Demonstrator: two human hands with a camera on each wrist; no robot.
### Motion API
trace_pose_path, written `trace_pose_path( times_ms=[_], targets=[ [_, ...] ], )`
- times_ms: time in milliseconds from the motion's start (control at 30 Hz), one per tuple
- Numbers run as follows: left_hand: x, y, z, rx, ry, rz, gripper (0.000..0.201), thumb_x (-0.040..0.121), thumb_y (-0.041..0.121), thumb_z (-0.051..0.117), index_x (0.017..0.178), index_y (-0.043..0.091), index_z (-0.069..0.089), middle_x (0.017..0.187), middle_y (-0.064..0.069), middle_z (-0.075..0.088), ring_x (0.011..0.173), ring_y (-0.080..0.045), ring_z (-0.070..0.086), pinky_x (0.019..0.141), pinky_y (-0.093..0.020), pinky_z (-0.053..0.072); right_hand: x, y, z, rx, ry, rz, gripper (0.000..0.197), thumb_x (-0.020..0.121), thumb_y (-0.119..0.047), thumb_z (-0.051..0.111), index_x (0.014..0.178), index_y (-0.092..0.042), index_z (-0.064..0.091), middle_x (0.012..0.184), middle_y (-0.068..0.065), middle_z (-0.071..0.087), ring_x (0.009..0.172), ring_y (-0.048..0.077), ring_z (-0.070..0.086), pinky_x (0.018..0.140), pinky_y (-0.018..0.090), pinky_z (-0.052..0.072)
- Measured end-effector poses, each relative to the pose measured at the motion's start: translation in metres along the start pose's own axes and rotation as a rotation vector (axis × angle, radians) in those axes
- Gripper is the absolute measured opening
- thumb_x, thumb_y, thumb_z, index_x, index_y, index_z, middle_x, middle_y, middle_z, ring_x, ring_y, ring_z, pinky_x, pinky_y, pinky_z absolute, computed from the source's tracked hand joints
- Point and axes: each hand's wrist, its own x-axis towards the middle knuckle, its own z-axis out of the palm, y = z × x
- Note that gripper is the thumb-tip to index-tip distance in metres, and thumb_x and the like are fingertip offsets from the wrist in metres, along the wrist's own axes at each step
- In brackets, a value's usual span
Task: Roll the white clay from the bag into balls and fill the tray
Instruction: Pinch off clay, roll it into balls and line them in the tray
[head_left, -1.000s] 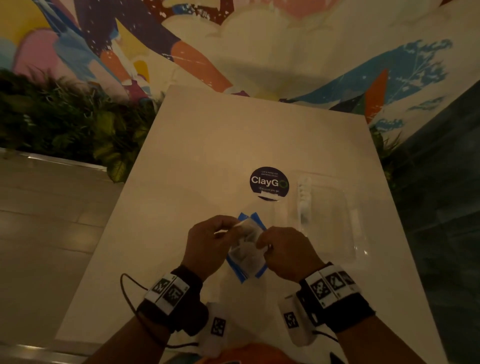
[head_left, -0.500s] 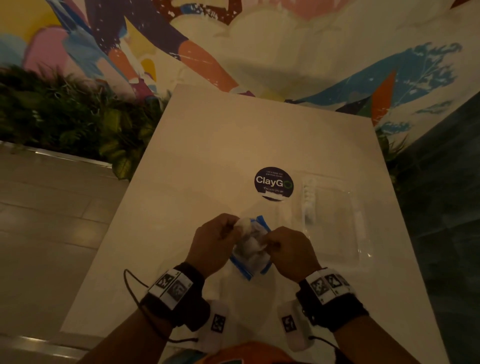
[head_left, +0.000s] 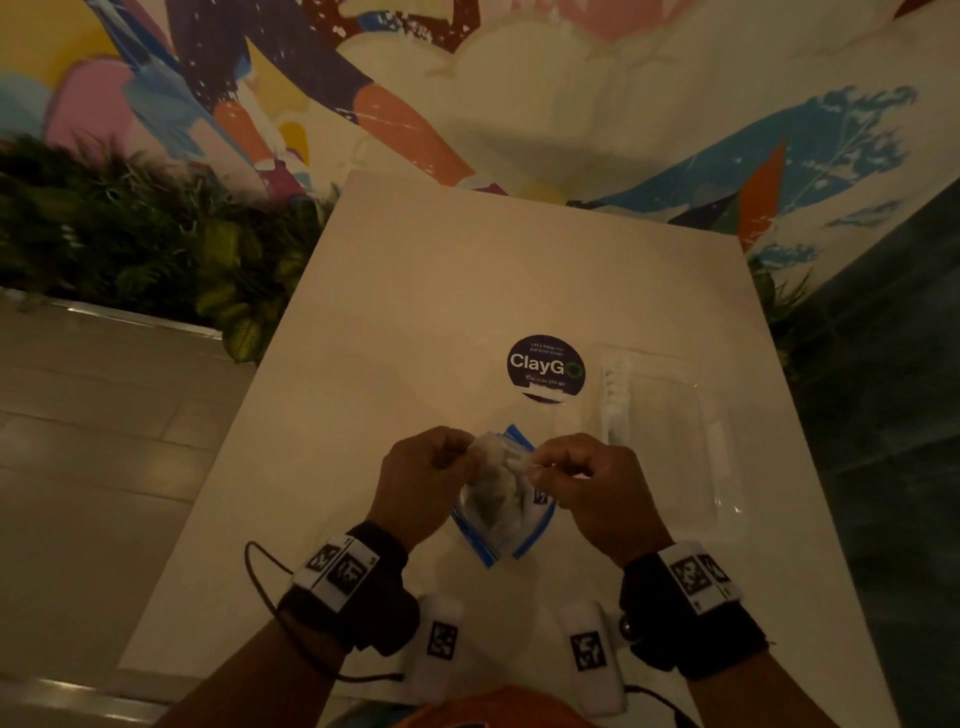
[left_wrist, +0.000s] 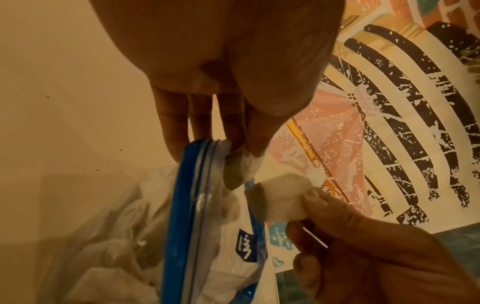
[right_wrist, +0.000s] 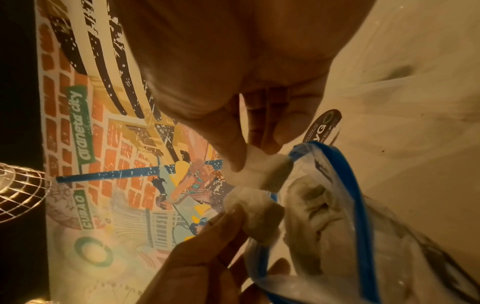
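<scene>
Since a moment ago a clay piece (left_wrist: 281, 198) has been pinched off by the right hand (head_left: 597, 488) just beside the bag (head_left: 501, 499), whose mouth is pinched by the left hand (head_left: 423, 480) to steady it.

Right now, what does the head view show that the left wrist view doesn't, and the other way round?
Only the head view shows the clear tray with a row of white balls and the ClayGo sticker on the table. Only the left wrist view shows the logo patch on the bag. Both show the left hand and right hand each pinching a white clay piece at the bag's mouth.
</scene>
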Motion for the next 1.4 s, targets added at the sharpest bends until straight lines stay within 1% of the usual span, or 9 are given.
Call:
trace_pose_path(
  times_ms=[133,267,367,467,567,700,867,1167,1400],
  targets=[
    [0.000,0.003,-0.001,-0.037,-0.011,-0.025,0.011,0.084,0.019,0.067,0.078,0.027,0.067,0.078,-0.001,0.070,0.076,-0.019,0.066,0.078,-0.041,0.056,-0.001,-0.014,-0.002,0.139,-0.055,0.024,0.019,0.082,0.002,0.065,0.080,-0.016,0.072,0.069,-0.007,0.069,0.055,-0.001,0.058,0.053,0.011,0.045],
    [0.000,0.006,0.000,-0.083,-0.015,-0.057,0.009,0.084,0.017,0.067,0.079,0.024,0.070,0.082,-0.005,0.072,0.080,-0.024,0.067,0.081,-0.047,0.056,0.002,-0.021,0.002,-0.053,-0.367,0.084,0.023,0.083,-0.003,0.065,0.081,-0.025,0.073,0.080,-0.011,0.070,0.073,0.000,0.064,0.062,0.012,0.049],
    [0.000,0.008,-0.001,-0.082,-0.038,-0.051,0.006,0.085,0.019,0.066,0.082,0.020,0.071,0.081,-0.005,0.072,0.079,-0.025,0.068,0.079,-0.048,0.056,0.005,-0.021,0.009,0.017,-0.288,0.069,0.026,0.087,-0.004,0.062,0.089,-0.027,0.072,0.084,-0.013,0.068,0.070,-0.005,0.063,0.058,0.009,0.046],
    [-0.002,0.012,-0.001,-0.090,-0.051,-0.046,0.010,0.087,0.021,0.064,0.083,0.017,0.072,0.080,-0.007,0.072,0.078,-0.027,0.067,0.077,-0.048,0.056,0.011,-0.017,0.019,0.108,-0.143,0.103,0.029,0.087,-0.002,0.060,0.107,-0.021,0.067,0.077,-0.008,0.063,0.062,0.001,0.058,0.053,0.013,0.045],
    [-0.003,0.012,-0.002,-0.116,-0.058,-0.048,0.012,0.089,0.021,0.062,0.083,0.016,0.072,0.081,-0.011,0.071,0.079,-0.031,0.067,0.077,-0.051,0.056,0.015,-0.012,0.027,0.118,-0.103,0.173,0.032,0.087,-0.007,0.062,0.118,-0.015,0.061,0.083,-0.002,0.063,0.067,0.006,0.059,0.054,0.016,0.047],
    [-0.005,0.011,-0.004,-0.152,-0.081,-0.048,0.012,0.088,0.022,0.063,0.082,0.018,0.073,0.081,-0.012,0.072,0.081,-0.034,0.067,0.078,-0.054,0.055,0.017,-0.011,0.032,0.110,-0.102,0.201,0.018,0.088,-0.012,0.063,0.106,-0.012,0.066,0.086,0.005,0.069,0.072,0.014,0.064,0.054,0.020,0.050],
    [-0.007,0.015,-0.004,-0.235,-0.089,-0.080,0.012,0.086,0.025,0.065,0.086,0.015,0.072,0.086,-0.013,0.072,0.086,-0.033,0.067,0.082,-0.053,0.055,0.019,-0.010,0.035,0.143,-0.078,0.241,0.009,0.086,-0.016,0.067,0.093,-0.011,0.067,0.078,0.001,0.067,0.063,0.008,0.060,0.049,0.016,0.045],
    [-0.004,0.008,-0.003,-0.167,-0.021,-0.036,0.011,0.085,0.004,0.063,0.086,0.012,0.071,0.085,-0.014,0.072,0.083,-0.031,0.068,0.082,-0.047,0.056,0.017,-0.012,0.028,0.118,-0.063,0.239,0.006,0.085,-0.013,0.065,0.085,-0.019,0.064,0.076,0.000,0.065,0.064,0.010,0.059,0.052,0.018,0.047],
    [-0.003,0.005,-0.002,-0.156,0.024,-0.038,0.012,0.087,0.010,0.063,0.083,0.019,0.069,0.083,-0.009,0.072,0.080,-0.026,0.067,0.080,-0.046,0.056,0.018,-0.002,0.011,-0.372,-0.174,0.160,0.005,0.083,-0.023,0.065,0.079,-0.024,0.068,0.079,-0.003,0.069,0.072,0.014,0.065,0.071,0.034,0.057]
  ],
)
